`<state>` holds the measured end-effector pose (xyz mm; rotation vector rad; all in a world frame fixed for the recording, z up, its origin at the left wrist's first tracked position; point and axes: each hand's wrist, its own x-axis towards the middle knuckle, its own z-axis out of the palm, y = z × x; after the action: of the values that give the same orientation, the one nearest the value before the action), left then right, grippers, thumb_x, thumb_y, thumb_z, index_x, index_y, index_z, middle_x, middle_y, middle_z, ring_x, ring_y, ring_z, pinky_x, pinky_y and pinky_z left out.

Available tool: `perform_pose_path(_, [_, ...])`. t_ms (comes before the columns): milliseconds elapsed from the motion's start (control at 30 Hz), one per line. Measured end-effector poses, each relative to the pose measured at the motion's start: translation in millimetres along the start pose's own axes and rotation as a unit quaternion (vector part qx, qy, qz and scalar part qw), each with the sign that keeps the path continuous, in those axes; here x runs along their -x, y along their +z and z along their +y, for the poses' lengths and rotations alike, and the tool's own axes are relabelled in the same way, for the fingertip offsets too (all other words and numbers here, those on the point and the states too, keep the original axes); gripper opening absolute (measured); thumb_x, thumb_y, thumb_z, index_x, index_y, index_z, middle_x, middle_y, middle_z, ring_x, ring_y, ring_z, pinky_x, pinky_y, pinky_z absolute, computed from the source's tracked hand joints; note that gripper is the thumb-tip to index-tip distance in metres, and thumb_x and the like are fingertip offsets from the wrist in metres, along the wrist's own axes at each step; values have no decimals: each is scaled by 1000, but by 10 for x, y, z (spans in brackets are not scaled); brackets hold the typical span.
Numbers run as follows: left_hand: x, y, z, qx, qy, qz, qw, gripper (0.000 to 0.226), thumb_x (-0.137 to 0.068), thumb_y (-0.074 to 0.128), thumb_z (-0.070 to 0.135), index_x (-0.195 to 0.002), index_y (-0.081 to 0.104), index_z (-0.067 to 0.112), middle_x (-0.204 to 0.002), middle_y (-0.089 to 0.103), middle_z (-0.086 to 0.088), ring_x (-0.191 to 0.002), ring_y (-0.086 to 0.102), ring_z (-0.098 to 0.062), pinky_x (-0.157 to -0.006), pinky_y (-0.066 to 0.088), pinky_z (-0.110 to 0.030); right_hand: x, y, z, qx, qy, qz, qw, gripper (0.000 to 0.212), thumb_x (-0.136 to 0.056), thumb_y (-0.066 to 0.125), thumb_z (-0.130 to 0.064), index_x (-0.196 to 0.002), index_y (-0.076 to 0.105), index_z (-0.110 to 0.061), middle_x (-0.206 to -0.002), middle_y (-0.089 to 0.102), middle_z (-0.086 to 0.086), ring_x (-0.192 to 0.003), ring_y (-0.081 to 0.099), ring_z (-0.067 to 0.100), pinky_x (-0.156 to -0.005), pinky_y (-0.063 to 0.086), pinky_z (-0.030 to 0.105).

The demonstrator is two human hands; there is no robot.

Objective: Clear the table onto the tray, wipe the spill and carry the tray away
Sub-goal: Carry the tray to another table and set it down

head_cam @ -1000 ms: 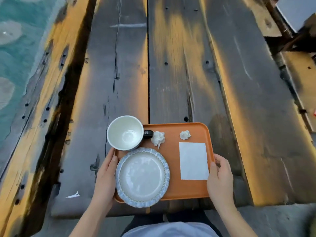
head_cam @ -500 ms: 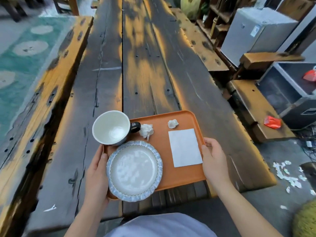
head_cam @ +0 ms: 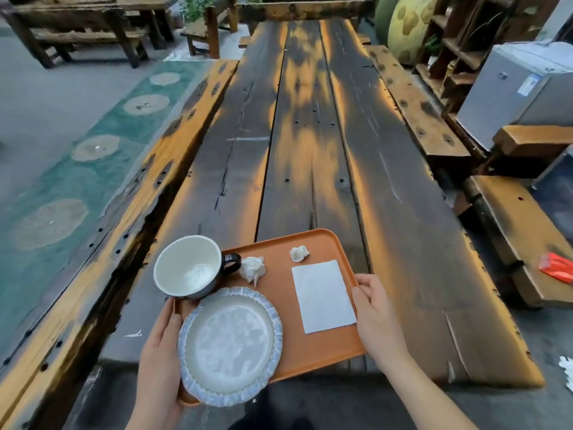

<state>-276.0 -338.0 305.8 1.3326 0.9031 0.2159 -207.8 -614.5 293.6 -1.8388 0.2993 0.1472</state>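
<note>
Both my hands grip the tray (head_cam: 313, 352), left hand (head_cam: 161, 361) at nine o'clock, right hand (head_cam: 376, 318) at three, over the tabletop (head_cam: 310, 135).

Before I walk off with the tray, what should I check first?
1. Left hand grips the tray edge: ok.
2. Right hand grips the other edge: ok.
3. Mug upright: ok, though it overhangs the tray's corner.
4. Plate fully on the tray: not ok, it overhangs the near edge.
5. Flat napkin and crumpled tissues loose: could blow off.
6. Spill wiped: cannot tell.
</note>
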Motion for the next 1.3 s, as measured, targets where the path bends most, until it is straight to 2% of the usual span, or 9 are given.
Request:
perform_pose_path(233, [64,-854,-24,73,-12,97,993,44,-106,58,35,-148,50,48,-132,68,12,-113,69,-20,-99,56,-52,133,696,-244,18,-49,-76,996,13,-98,50,-48,-103,51,-36,-99,65,-20,-88,69,8,-65,55,22])
perform_pose_path(367, [141,-1388,-39,119,2,139,983,49,-105,60,26,-149,51,45,-123,70,17,-108,72,-18,-85,59,-44,248,1227,-431,30,-78,-133,988,11,-99,49,-47,-104,52,-37,-100,66,-18,-92,69,9,-74,60,34])
perform_pose_path(433, [172,-1695,-61,140,15,165,976,47,-105,61,26,-147,53,45,-129,70,14,-108,73,-19,-83,59,-41,368,1533,-538,35,-95,-161,982,12,-101,47,-44,-107,53,-35,-101,65,-16,-92,67,9,-69,56,30])
perform_pose_path(500, [203,-2024,-82,161,26,195,967,45,-104,62,27,-144,55,47,-128,71,15,-101,77,-15,-79,59,-38,518,1870,-626,43,-104,-190,975,15,-102,45,-43,-109,53,-32,-101,64,-15,-91,65,8,-66,52,28])
perform_pose_path(633, [367,-2699,-186,192,41,265,944,42,-103,63,27,-136,56,51,-106,75,26,-84,77,-3,-71,57,-32,902,2574,-748,67,-119,-262,955,15,-102,44,-43,-108,54,-33,-101,63,-14,-93,63,8,-65,49,29])
perform_pose_path(733, [561,-3198,-373,219,35,322,920,41,-102,64,26,-133,56,53,-95,78,25,-81,78,-3,-73,57,-33,1266,3074,-771,79,-135,-331,930,20,-101,48,-43,-114,53,-28,-104,62,-13,-94,62,7,-63,48,26])
perform_pose_path(900, [1029,-3817,-671,268,29,423,865,37,-102,65,30,-130,62,53,-114,79,12,-97,78,-16,-80,60,-37,1868,3782,-699,105,-169,-435,878,17,-96,53,-49,-108,54,-37,-104,63,-16,-94,65,9,-73,58,33])
perform_pose_path(1100, [1528,-4173,-931,313,35,513,799,37,-102,65,22,-119,70,54,-114,80,4,-99,77,-23,-85,59,-41,2462,4332,-650,123,-193,-539,810,26,-98,52,-46,-117,54,-29,-105,63,-15,-95,64,8,-68,52,28])
perform_pose_path(1300, [1656,-4150,-1020,338,49,557,757,38,-104,63,23,-138,64,40,-120,78,-4,-104,76,-28,-84,60,-42,2613,4680,-769,175,-212,-614,740,22,-100,51,-42,-117,51,-27,-102,62,-11,-91,63,9,-64,48,27])
